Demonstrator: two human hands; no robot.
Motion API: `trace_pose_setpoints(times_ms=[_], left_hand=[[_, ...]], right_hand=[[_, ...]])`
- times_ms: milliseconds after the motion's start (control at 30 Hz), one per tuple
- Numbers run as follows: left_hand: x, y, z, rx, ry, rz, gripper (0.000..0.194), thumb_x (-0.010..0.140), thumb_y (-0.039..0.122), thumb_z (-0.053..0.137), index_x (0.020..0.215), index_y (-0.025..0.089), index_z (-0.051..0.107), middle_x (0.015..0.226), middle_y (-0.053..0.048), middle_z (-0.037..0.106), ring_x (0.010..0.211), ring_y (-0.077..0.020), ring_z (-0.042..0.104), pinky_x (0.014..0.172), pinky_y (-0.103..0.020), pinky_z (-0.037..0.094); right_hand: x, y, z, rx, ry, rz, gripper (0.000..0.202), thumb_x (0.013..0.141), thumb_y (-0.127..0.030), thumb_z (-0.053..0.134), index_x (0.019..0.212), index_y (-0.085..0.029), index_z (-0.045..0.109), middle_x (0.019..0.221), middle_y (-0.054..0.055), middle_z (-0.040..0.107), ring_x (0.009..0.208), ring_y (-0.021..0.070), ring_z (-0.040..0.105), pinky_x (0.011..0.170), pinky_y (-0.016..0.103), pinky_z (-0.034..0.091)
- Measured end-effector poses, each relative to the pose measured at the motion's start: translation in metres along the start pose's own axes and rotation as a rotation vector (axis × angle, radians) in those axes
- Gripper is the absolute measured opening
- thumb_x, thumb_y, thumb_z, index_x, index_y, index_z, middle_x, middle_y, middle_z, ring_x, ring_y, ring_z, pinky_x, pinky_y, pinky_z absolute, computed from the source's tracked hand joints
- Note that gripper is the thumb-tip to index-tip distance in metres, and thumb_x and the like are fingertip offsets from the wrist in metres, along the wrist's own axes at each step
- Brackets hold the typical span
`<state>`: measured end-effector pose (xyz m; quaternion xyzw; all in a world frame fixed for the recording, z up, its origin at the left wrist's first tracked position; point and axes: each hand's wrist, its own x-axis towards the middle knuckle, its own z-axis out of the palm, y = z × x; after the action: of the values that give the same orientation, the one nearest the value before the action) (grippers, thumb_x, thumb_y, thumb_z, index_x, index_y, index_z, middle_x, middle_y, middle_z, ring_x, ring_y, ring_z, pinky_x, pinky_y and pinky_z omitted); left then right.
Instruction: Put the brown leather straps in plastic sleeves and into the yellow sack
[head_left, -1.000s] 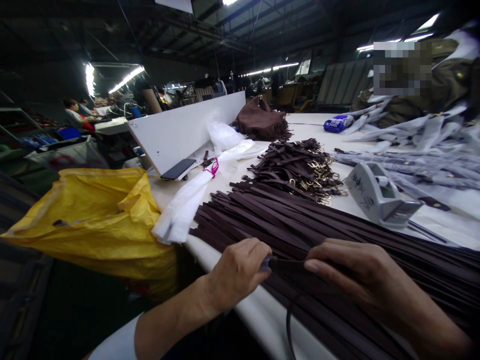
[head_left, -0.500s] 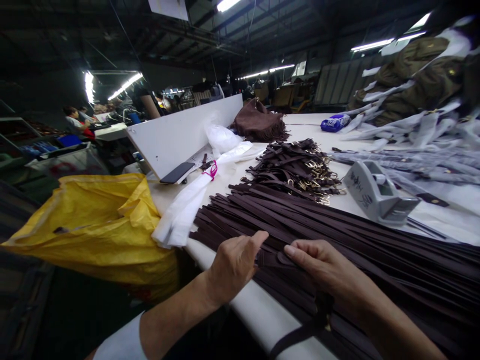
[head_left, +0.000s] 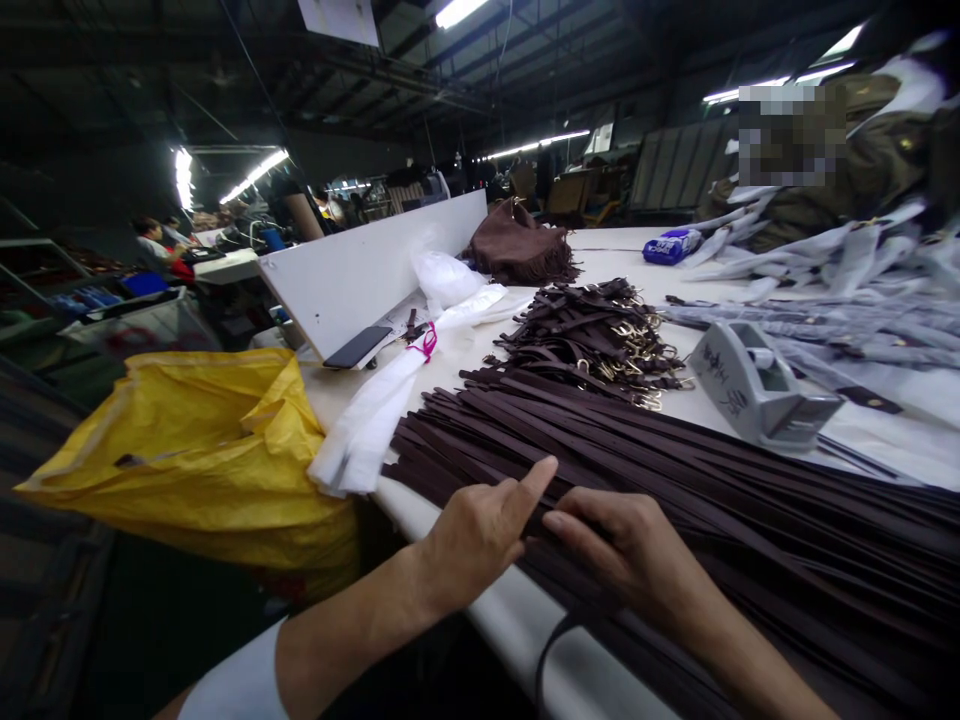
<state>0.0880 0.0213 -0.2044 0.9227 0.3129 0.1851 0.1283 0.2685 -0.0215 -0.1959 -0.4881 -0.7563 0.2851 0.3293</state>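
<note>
My left hand (head_left: 477,540) is curled at the front edge of the table, its index finger stretched forward. Close on its right, my right hand (head_left: 637,548) pinches a dark brown leather strap (head_left: 553,640), and the strap's tail loops down over the table edge. Both hands close on this strap; the piece between them is mostly hidden by the fingers. Beneath and behind them spreads a thick layer of long dark brown straps (head_left: 675,450). Farther back lies a heap of short brown straps with gold-coloured metal hooks (head_left: 585,335).
A grey tape dispenser (head_left: 765,390) stands to the right. White plastic wrap with a pink tie (head_left: 367,430) lies left, beside a yellow sack (head_left: 217,490). Behind are a white board (head_left: 375,270), a dark phone-like slab (head_left: 358,347), a fringed brown bag (head_left: 521,245) and a blue packet (head_left: 671,246).
Both hands have drawn closer together, and the right thumb has moved left along the strap. The rounded strap end seen between them is now covered. The hanging loop has shifted.
</note>
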Motion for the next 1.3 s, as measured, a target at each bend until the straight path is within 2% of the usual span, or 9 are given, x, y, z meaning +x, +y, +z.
trace_pose_setpoints(times_ms=[100, 200, 333, 433, 600, 767, 1100, 1200, 1300], left_hand=[[-0.002, 0.004, 0.009, 0.023, 0.135, 0.142, 0.072, 0.081, 0.018, 0.054, 0.139, 0.020, 0.012, 0.105, -0.009, 0.057, 0.096, -0.0187, 0.058, 0.084, -0.035, 0.049], [-0.002, 0.005, -0.005, -0.354, 0.033, 0.106, 0.090, 0.071, 0.029, 0.068, 0.139, 0.020, 0.010, 0.125, -0.014, 0.046, 0.111, -0.0226, 0.050, 0.093, -0.037, 0.044], [-0.001, -0.002, -0.033, -0.919, -0.059, -0.144, 0.050, 0.084, 0.024, 0.045, 0.131, 0.022, 0.027, 0.131, -0.014, 0.041, 0.100, -0.0186, 0.058, 0.089, -0.039, 0.046], [0.001, -0.007, -0.040, -1.054, -0.029, -0.217, 0.034, 0.079, 0.016, 0.046, 0.112, 0.019, 0.044, 0.136, -0.013, 0.034, 0.104, -0.0192, 0.057, 0.090, -0.039, 0.046], [0.001, -0.007, -0.042, -0.917, -0.096, -0.248, 0.013, 0.073, 0.009, 0.054, 0.086, 0.013, 0.054, 0.143, -0.013, 0.023, 0.113, -0.0217, 0.052, 0.094, -0.037, 0.044], [0.001, -0.010, -0.053, -0.570, -0.101, -0.159, 0.009, 0.079, 0.020, 0.058, 0.083, 0.013, 0.061, 0.103, -0.008, 0.060, 0.096, -0.0164, 0.059, 0.087, -0.029, 0.045], [-0.007, -0.006, -0.036, -0.115, 0.126, 0.027, 0.022, 0.090, 0.028, 0.041, 0.082, 0.013, 0.056, 0.071, -0.001, 0.060, 0.065, -0.0086, 0.056, 0.060, -0.018, 0.041], [-0.004, 0.001, -0.028, -0.068, 0.160, 0.086, 0.022, 0.091, 0.027, 0.038, 0.082, 0.014, 0.053, 0.072, -0.002, 0.059, 0.066, -0.0091, 0.057, 0.061, -0.019, 0.042], [0.001, 0.008, -0.032, -0.186, 0.087, -0.034, 0.023, 0.092, 0.029, 0.035, 0.082, 0.015, 0.051, 0.074, -0.001, 0.059, 0.069, -0.0097, 0.058, 0.063, -0.019, 0.043]], right_hand=[[0.004, 0.001, 0.009, 0.269, 0.010, 0.104, 0.037, 0.091, -0.036, 0.039, 0.065, -0.015, 0.054, 0.060, -0.001, 0.052, 0.057, 0.0124, 0.049, 0.050, 0.022, 0.034], [0.006, 0.002, 0.012, 0.307, 0.067, 0.113, 0.033, 0.089, -0.036, 0.043, 0.069, -0.014, 0.058, 0.064, -0.001, 0.054, 0.059, 0.0131, 0.049, 0.052, 0.022, 0.034], [0.006, 0.001, 0.006, 0.136, 0.103, 0.066, 0.031, 0.088, -0.033, 0.047, 0.068, -0.014, 0.060, 0.055, -0.002, 0.049, 0.052, 0.0110, 0.045, 0.049, 0.021, 0.031], [0.003, -0.001, 0.004, 0.096, 0.113, -0.003, 0.029, 0.089, -0.031, 0.047, 0.069, -0.015, 0.061, 0.057, -0.002, 0.053, 0.051, 0.0104, 0.048, 0.049, 0.020, 0.033], [-0.001, 0.001, 0.009, -0.014, 0.151, -0.146, 0.025, 0.091, -0.029, 0.046, 0.075, -0.016, 0.060, 0.064, 0.001, 0.058, 0.056, 0.0118, 0.053, 0.055, 0.022, 0.037], [-0.001, 0.001, 0.011, -0.046, 0.197, -0.228, 0.023, 0.090, -0.029, 0.046, 0.076, -0.017, 0.060, 0.064, 0.002, 0.058, 0.057, 0.0127, 0.054, 0.056, 0.023, 0.039], [0.000, -0.004, 0.019, 0.229, 0.145, 0.124, 0.033, 0.089, -0.037, 0.043, 0.067, -0.017, 0.056, 0.056, -0.002, 0.049, 0.054, 0.0120, 0.047, 0.049, 0.021, 0.036], [0.001, -0.003, 0.023, 0.251, 0.111, 0.130, 0.035, 0.089, -0.039, 0.043, 0.064, -0.017, 0.053, 0.055, -0.003, 0.045, 0.052, 0.0111, 0.044, 0.048, 0.021, 0.034], [0.001, -0.002, 0.025, 0.150, 0.143, 0.039, 0.031, 0.090, -0.037, 0.043, 0.069, -0.017, 0.056, 0.056, -0.003, 0.049, 0.052, 0.0108, 0.046, 0.050, 0.021, 0.036]])
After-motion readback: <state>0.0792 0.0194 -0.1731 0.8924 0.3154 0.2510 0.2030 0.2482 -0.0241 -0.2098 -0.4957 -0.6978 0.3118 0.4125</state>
